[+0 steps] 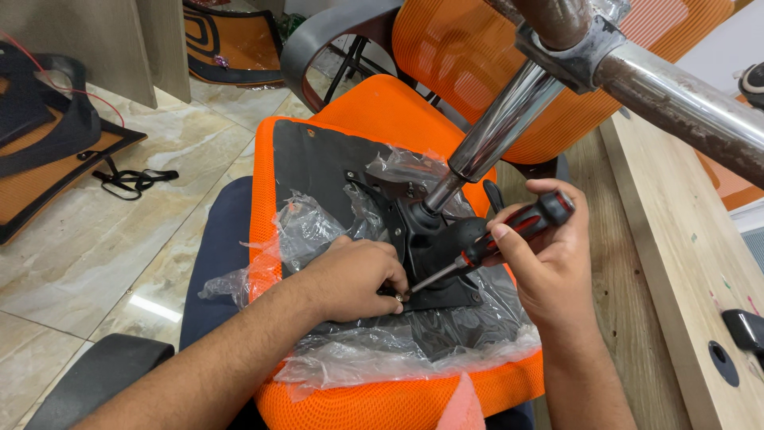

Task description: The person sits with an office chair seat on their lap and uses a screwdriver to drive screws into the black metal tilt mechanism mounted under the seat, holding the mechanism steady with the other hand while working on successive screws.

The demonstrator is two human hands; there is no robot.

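Plastic wrap [414, 342], clear and crumpled, lies torn open over the underside of an upturned orange mesh seat [374, 111]; it bunches along the near edge and around a black metal mounting plate [446, 296] at the middle of the seat; no label shows on it that can be made out.

A screwdriver [485, 247] with a black-and-red handle is in the right hand [545, 255]; its long axis runs on a slant from upper right to lower left, the handle high by the right hand and the thin metal shaft pointing down-left, the tip meeting the plate's near-left corner; the right fingers [501, 232] are wrapped tight around the handle, thumb along its top.

The left hand [350, 279] rests on the wrap and plate just left of the tip; its fingers [394, 287] are curled together, pinched on something small at the tip, seemingly a screw, too small to tell for sure.

From the plate a chrome gas cylinder [497, 127] rises up-right to a rusty, worn base hub and leg [668, 95]; a wooden worktop [676, 239] lies to the right; the seat rests on a dark blue chair [223, 247]; black and orange chair parts [48, 135] lie on the marble-tiled floor [119, 239] to the left.
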